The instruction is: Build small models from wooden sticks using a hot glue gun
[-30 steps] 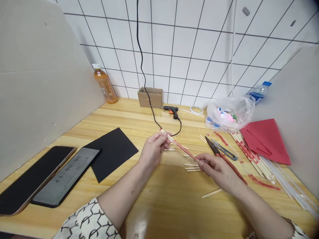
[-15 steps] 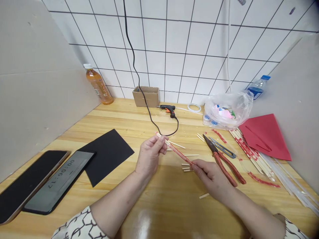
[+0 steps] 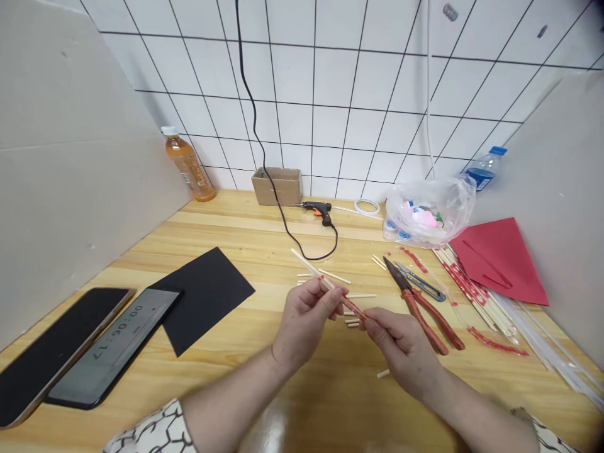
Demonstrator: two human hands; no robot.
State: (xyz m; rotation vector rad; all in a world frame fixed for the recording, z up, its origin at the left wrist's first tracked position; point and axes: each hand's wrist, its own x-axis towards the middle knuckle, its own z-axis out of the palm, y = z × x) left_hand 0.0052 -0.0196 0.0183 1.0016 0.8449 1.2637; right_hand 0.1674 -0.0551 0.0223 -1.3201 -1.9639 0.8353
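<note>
A pair of pale wooden chopsticks [image 3: 307, 262] slants between my two hands, its bare upper end pointing to the back left. A red and clear plastic wrapper [image 3: 349, 303] is bunched round the lower part. My left hand [image 3: 314, 318] is closed round the middle, thumb on top. Pinched in my right hand [image 3: 401, 346] is the lower end with the wrapper; the fingers hide the tip. Short cut sticks [image 3: 361, 296] lie on the table behind and under my hands. Red-handled pliers [image 3: 425, 314] and small thread snips [image 3: 422, 281] lie to the right of them.
Wrapped chopsticks [image 3: 472, 286], red paper [image 3: 504, 264] and torn wrappers [image 3: 497, 343] lie at right. Behind are a glue gun [image 3: 317, 209] with its cord, a cardboard box [image 3: 278, 187] and a plastic bag [image 3: 431, 217]. Black paper [image 3: 202, 296] and two phones [image 3: 116, 352] lie left.
My left hand has slid right and down along the chopsticks, closer to my right hand. More bare wood shows at the upper end, and the red wrapper is bunched lower.
</note>
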